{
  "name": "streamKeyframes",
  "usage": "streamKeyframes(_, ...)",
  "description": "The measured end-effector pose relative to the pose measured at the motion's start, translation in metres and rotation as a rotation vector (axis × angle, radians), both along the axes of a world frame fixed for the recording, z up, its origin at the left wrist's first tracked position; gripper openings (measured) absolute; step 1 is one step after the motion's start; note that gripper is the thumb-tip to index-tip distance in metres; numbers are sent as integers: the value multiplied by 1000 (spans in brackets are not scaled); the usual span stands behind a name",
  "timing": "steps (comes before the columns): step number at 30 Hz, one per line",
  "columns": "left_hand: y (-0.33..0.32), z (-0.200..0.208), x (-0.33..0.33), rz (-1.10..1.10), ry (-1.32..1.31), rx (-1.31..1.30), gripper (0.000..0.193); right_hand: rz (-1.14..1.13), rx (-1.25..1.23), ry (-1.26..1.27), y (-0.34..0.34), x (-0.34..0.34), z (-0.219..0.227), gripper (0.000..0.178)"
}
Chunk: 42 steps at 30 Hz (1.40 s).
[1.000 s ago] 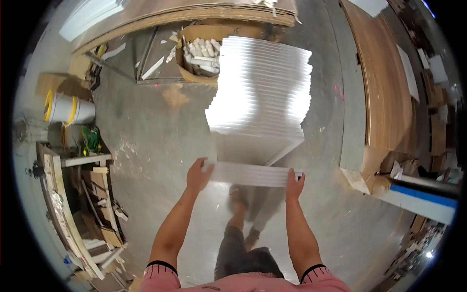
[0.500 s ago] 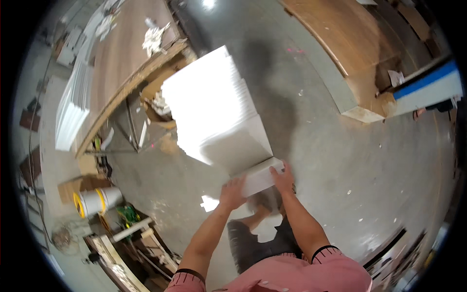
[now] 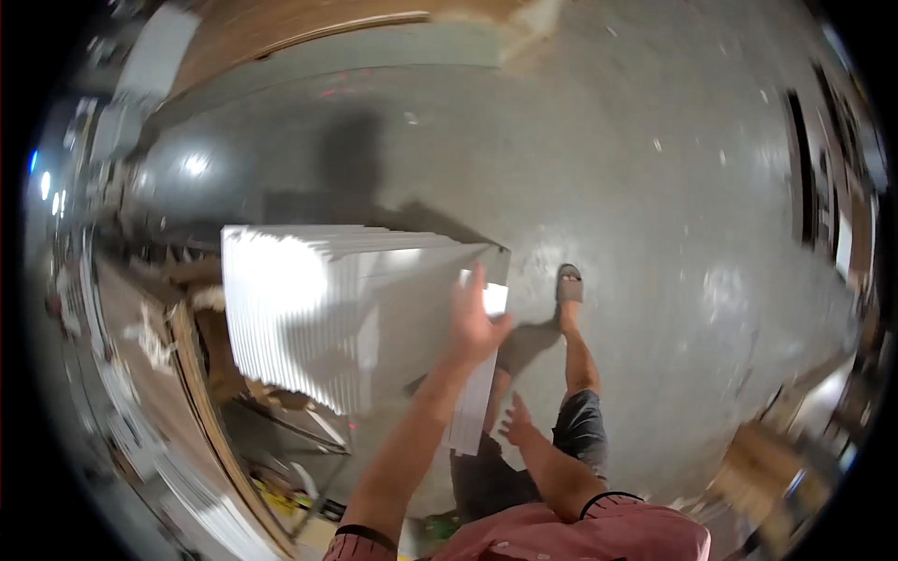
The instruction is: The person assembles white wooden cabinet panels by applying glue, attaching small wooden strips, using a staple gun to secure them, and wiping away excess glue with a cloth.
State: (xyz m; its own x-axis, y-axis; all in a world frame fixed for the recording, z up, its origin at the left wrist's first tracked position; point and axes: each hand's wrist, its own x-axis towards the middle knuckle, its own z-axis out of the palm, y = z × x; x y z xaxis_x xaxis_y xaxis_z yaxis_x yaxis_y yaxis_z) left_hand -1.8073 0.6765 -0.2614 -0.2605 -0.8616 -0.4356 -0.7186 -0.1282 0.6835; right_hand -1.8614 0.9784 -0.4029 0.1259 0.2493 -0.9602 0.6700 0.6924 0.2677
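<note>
A tall stack of white panels (image 3: 309, 318) stands on the floor to the left, its edges layered like thin sheets. Along its right end lies a narrow white bundle of strips (image 3: 475, 411), stretching toward my legs. My left hand (image 3: 477, 325) is over the far end of this bundle, fingers stretched and thumb apart; whether it touches the bundle I cannot tell. Close to the bundle's near right side is my right hand (image 3: 522, 425), its fingers spread and slightly blurred, with nothing in them.
A wooden-edged table (image 3: 192, 393) runs along the left, with a brown carton (image 3: 213, 327) beside the stack. Wooden boards (image 3: 309, 28) lie at the far side. Dark long pieces (image 3: 800, 168) stand at the right, and a cardboard box (image 3: 762, 463) is at the lower right.
My view has turned to the right, so the stack and tables appear swung to the left. Both hands have come off their two-handed grip on the white bundle. One foot is now stepped out to the right.
</note>
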Motion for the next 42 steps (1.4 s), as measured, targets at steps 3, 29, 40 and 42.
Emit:
streamKeyframes(3,-36,4,-22,-214,-311,26,87,-433,-117,-162,25,53,7,78)
streamKeyframes(29,-32,133,-16,93,30,876,80,-604,-544,-51,41,-146,25,60)
streamKeyframes(40,30,302,17,614,845,262,70,337,-1075,276,-274,-350,267,66)
streamKeyframes(42,12,314,24,793,892,219,70,362,-1139,28,-341,-334,313,66)
